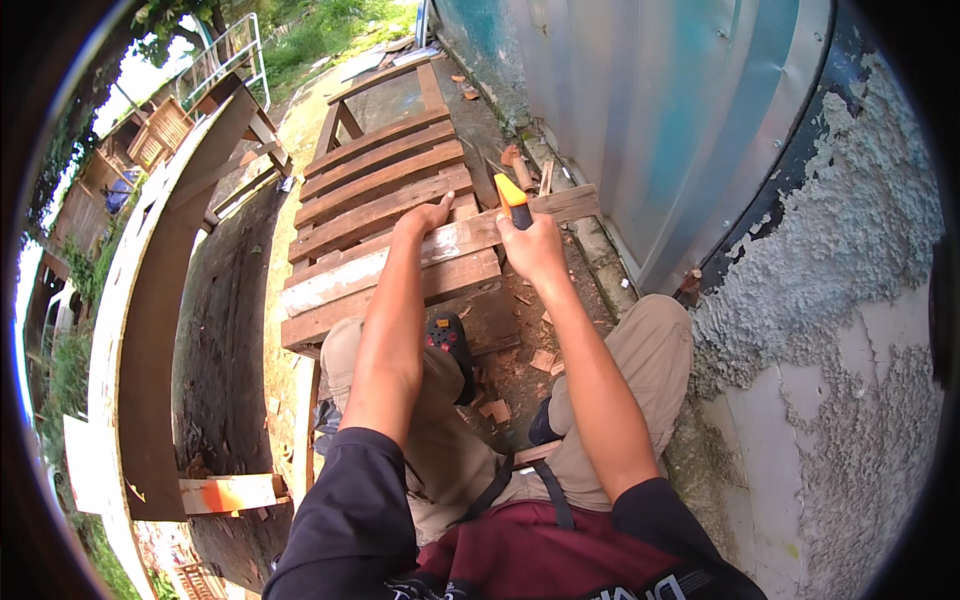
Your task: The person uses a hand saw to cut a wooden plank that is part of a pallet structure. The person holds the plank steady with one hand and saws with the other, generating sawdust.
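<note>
Gripping a yellow-and-black tool, the right hand was at a white-smeared board lying on wooden slats. The left hand lay at the board's far edge, its grip unclear.

Daylight fills the scene, strongest at upper left, where the sky burns out to white and the grass glows pale. A sunlit strip of ground flares yellow beside the bench, which lies in softer, even shade. The metal sheeting carries a broad, milky sheen; the 2 dark sleeves lose most detail. Slats near the middle look fairly crisp, while the far background softens. Fisheye distortion bows the long board at left, bluish fringing tints that rim, and black vignetting swallows all 4 corners
</note>
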The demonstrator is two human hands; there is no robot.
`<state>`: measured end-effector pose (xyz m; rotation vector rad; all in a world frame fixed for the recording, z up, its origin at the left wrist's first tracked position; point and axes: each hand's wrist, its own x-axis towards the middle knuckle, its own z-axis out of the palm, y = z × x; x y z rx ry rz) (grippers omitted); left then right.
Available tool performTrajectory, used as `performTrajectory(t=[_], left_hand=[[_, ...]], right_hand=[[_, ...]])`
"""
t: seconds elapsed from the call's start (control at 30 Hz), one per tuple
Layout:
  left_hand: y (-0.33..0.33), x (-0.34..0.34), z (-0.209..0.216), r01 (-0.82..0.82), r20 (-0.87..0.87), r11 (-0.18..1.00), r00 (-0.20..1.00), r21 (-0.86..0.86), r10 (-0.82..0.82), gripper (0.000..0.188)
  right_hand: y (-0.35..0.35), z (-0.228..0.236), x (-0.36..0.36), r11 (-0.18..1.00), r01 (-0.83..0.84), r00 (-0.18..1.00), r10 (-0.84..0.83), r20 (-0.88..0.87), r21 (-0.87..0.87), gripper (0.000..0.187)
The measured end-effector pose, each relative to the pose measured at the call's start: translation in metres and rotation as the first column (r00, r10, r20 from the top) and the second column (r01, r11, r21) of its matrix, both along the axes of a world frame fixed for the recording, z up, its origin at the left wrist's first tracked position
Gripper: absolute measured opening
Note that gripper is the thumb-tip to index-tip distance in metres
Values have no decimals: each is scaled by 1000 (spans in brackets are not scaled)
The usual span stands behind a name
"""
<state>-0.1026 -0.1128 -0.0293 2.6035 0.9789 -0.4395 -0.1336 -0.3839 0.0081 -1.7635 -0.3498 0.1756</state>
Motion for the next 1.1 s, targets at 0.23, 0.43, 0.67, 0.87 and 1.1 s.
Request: performTrajectory(t=[0.23, 0.43, 0.67, 0.87, 1.1], left_hand=[[3, 1, -2, 12, 20, 996, 1000, -91, -10, 82], [-18, -5, 13, -83, -32, 995, 996, -61, 81, 79], [-21, -3, 18, -127, -47, 988, 991, -89, 123, 75], [-10, 0, 7, -136, -1, 991, 991, -11, 136, 74], [6, 6, -6, -110, 22, 994, 994, -16, 110, 82]], right_hand=[[-24, -17, -43, 997, 76, 993, -76, 89, 8, 31], [-101, -57, -132, 990, 111, 994, -112, 13, 86, 27], [-177, -67, -218, 991, 105, 988, -95, -121, 80, 14], [-30, -40, -54, 991, 93, 985, -106, 138, 95, 32], [-60, -55, -88, 998, 57, 993, -60, 103, 37, 26]])
